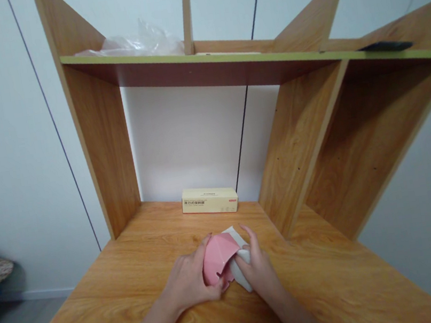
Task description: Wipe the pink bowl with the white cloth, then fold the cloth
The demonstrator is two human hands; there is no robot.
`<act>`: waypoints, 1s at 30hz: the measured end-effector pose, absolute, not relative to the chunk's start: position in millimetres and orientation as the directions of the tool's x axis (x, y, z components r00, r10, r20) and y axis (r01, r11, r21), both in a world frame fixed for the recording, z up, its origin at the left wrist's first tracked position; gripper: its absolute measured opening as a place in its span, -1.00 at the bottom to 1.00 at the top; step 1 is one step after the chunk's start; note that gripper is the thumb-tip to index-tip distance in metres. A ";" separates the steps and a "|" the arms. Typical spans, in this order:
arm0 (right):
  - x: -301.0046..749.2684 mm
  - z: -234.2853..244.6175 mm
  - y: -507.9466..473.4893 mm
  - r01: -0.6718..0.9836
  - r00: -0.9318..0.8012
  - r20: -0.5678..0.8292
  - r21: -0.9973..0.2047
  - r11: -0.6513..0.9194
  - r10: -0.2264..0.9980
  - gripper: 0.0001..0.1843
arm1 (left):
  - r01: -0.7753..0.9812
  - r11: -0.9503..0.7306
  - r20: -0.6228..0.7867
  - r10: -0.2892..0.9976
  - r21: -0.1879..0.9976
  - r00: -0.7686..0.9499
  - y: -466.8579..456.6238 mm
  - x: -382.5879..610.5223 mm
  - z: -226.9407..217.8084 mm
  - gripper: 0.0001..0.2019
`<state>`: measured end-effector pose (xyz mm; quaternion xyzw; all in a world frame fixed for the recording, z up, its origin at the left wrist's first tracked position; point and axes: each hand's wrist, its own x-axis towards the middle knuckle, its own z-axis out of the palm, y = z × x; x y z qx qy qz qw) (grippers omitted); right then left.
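While our left hand [192, 275] cups the pink faceted shell [217, 252], our right hand [259, 268] has hold of the soft-looking white sheet [242, 279] just beside it. Both pieces are at the near middle of the wood-grain desktop [340, 294], directly before us. Our left grip is fairly wide: the fingers curve round the shell's far left side and the thumb bears on its near edge. Our right grip is narrower, with the thumb pressing into the white sheet by the shell's right edge and one finger lifted away; the fingers underneath are hidden.

To handle this well, we would let the left hand do the steadying and spread its hold across several facets, since a hard squeeze at one spot could bend a wall that looks thin. The right hand should work with light, even pressure, gathering loose corners so that none snags on the small notch in the shell's near edge.

The shell is matt to softly glossy, with flat planes meeting at crisp folds; whether it is plastic or stiff card, we cannot tell. Nor can we say if the white sheet is cloth or paper, though it creases gently. Behind them stands a long cream carton [209, 201] with sharp corners, and crinkled clear plastic [144, 41] lies on the green-edged shelf [225, 61] above.
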<state>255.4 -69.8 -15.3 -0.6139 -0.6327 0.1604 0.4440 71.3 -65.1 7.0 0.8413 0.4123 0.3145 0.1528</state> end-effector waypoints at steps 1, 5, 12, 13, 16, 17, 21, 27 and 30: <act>255.6 -16.5 -69.0 0.586 0.165 0.359 -0.785 0.201 0.919 -0.38 | 0.583 -0.594 0.387 0.804 0.553 0.452 -64.3 71.2 6.2 -0.20; 257.0 -18.5 -66.4 0.471 0.285 0.343 -0.863 0.181 0.895 -0.45 | 0.475 -0.530 0.367 0.842 0.703 0.395 -59.5 73.6 0.1 -0.20; 254.6 -18.2 -62.0 0.441 0.324 0.393 -0.868 0.230 0.860 -0.37 | 0.178 -0.461 0.395 0.865 0.869 0.308 -47.4 80.1 -15.4 -0.50; 254.6 -17.3 -61.7 0.437 0.321 0.400 -0.866 0.241 0.858 -0.37 | 0.151 -0.417 0.363 0.886 0.896 0.289 -45.6 80.3 -17.4 -0.53; 260.5 -13.6 -60.9 0.440 0.303 0.421 -0.857 0.266 0.855 -0.40 | 0.052 -0.193 0.175 0.954 0.980 0.243 -39.3 80.2 -22.2 -0.56; 265.0 -12.4 -60.1 0.451 0.286 0.420 -0.852 0.265 0.861 -0.40 | 0.016 -0.119 0.112 0.967 0.993 0.227 -36.9 79.9 -23.4 -0.55; 292.6 -11.0 -53.0 0.556 0.209 0.321 -0.816 0.158 0.924 -0.48 | -0.091 -0.013 0.028 0.986 0.996 0.165 -26.6 77.5 -26.4 -0.60; 319.3 -11.5 -42.9 0.633 0.206 0.171 -0.774 0.002 0.964 -0.72 | -0.218 0.012 0.008 0.996 0.976 0.089 -20.5 76.2 -31.0 -0.58; 312.9 -7.3 -46.4 0.640 0.112 0.136 -0.768 0.033 0.984 -0.84 | -0.283 0.018 -0.001 0.998 0.959 0.061 -22.2 76.7 -30.5 -0.55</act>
